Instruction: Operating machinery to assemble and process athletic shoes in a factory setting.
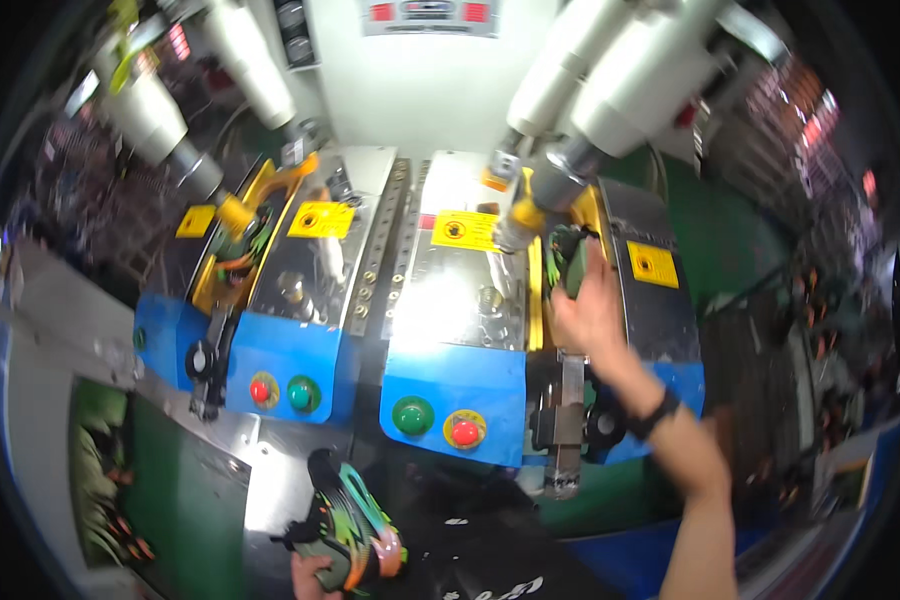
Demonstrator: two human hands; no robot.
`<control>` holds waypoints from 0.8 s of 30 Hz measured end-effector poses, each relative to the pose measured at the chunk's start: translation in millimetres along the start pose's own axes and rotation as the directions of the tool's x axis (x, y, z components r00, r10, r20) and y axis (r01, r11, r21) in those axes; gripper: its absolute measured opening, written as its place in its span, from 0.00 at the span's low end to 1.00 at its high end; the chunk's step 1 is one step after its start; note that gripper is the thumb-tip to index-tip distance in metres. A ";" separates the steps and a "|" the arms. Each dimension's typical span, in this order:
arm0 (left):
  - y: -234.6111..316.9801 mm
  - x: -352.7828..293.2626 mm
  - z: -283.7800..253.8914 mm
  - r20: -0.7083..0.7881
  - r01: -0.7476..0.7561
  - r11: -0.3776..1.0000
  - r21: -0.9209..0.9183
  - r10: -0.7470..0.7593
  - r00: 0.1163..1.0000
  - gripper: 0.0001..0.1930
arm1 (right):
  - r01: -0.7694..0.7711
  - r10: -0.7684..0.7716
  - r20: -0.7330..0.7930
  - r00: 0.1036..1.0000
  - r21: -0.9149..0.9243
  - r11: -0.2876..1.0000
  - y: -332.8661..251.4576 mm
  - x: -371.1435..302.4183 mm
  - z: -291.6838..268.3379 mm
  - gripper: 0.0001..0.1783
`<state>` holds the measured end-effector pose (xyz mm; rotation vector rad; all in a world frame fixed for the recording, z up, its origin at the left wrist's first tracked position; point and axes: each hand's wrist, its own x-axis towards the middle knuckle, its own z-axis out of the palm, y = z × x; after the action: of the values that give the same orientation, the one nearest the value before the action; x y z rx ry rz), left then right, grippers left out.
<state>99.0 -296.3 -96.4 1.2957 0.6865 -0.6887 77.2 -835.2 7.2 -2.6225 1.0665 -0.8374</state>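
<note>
Low in the view, my left hand [312, 577] grips a multicoloured sports shoe [355, 530] in black, green, teal and orange. Only part of that hand shows at the lower edge. My right hand [592, 310], with a dark band on its wrist, reaches into the slot of the right press station. Its thumb and fingers lie around a second shoe [568, 258], dark with green, which sits between the yellow side walls. In the left station's slot, a third shoe [242, 252] stands beneath a yellow-tipped press cylinder [235, 213].
Blue front panels carry a green button [413, 417] and a red button [464, 431] on the right station, with a similar pair on the left. Thick press cylinders [560, 178] hang over the right slot. A metal clamp [567, 410] juts out below it. More shoes [115, 500] lie at the lower left.
</note>
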 end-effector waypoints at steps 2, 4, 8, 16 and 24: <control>7.8 17.5 -2.8 0.138 0.044 0.997 -0.060 -0.035 0.990 0.27 | 0.121 -0.194 0.126 0.973 0.440 0.890 -58.6 -37.9 0.0 0.35; 18.8 29.2 -2.9 0.236 0.026 0.999 -0.040 -0.016 0.972 0.28 | 0.294 -0.402 0.250 0.881 0.378 0.878 -123.1 -73.1 32.1 0.38; 32.6 24.4 -12.1 0.175 0.087 0.994 0.067 -0.098 0.980 0.28 | 0.500 -0.509 0.406 0.759 0.136 0.855 -185.0 -110.9 92.1 0.37; -9.5 -29.3 -46.3 0.151 -0.125 0.933 -0.338 0.185 0.971 0.31 | 0.408 -0.635 0.056 0.770 0.722 0.558 -173.9 -222.4 77.3 0.22; -26.4 4.5 -112.9 -0.532 -0.372 0.865 0.335 0.500 0.683 0.30 | -0.152 -0.810 0.450 0.376 0.892 0.425 -220.4 -335.5 87.3 0.12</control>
<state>73.7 -188.7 -131.9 1.8223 0.7820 0.0894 60.0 -447.5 -127.8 -1.8172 -0.3557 0.1364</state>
